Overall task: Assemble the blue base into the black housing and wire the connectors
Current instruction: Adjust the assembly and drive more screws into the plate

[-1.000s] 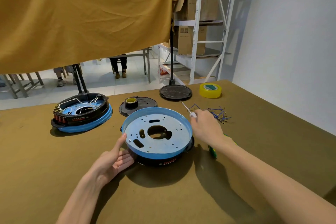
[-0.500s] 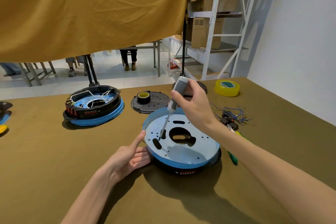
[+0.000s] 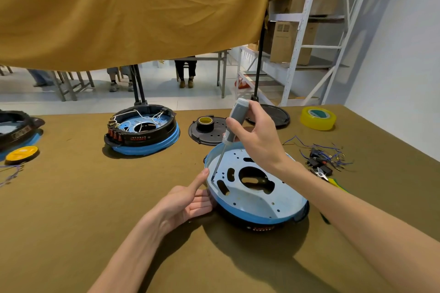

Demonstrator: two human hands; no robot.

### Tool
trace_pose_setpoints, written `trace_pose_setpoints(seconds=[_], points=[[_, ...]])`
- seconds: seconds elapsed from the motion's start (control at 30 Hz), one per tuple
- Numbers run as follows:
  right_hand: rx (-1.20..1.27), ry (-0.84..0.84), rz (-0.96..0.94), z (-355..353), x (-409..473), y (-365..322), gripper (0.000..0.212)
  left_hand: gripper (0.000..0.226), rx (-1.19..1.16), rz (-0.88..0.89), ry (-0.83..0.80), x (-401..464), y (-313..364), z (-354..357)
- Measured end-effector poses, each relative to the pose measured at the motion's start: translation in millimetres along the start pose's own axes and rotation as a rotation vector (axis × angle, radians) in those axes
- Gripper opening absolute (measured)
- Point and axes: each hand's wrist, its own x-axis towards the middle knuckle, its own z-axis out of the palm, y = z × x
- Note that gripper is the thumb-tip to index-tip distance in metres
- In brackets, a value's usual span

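Observation:
The round blue base (image 3: 259, 200), pale metal inside with several holes, lies on the black housing (image 3: 262, 227), of which only a dark strip shows at the front. My right hand (image 3: 258, 137) grips a grey-handled screwdriver (image 3: 234, 121), held nearly upright with its tip at a hole near the base's left rim. My left hand (image 3: 188, 200) rests against the left edge of the base, thumb lying on the rim, fingers relaxed along the side. Loose blue wires and small black connectors (image 3: 326, 159) lie on the table to the right.
A wired black-and-blue assembly (image 3: 142, 131) stands at the back left. A black disc with a tape roll (image 3: 206, 128) lies behind the base, a yellow tape roll (image 3: 317, 118) at the back right. Pliers (image 3: 329, 178) lie near my right forearm. A yellow disc (image 3: 21, 153) sits far left.
My right hand picked up the screwdriver from the table, raised it over the base and moved its tip towards the left rim. My left thumb moved onto the rim.

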Motion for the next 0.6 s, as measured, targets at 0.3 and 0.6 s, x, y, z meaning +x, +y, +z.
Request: trace_pose_setpoints(seconds=[0.3,0.6], points=[[0.041,0.026,0.026,-4.1,-0.6,-2.5,0.026,0.096,0.002,0.0,-0.008,1.0,-0.4,-2.0],[-0.004,-0.02,0.001,-4.0,-1.5,-5.7,0.038,0.091,0.014,-0.007,0.001,-1.2,1.5,1.1]])
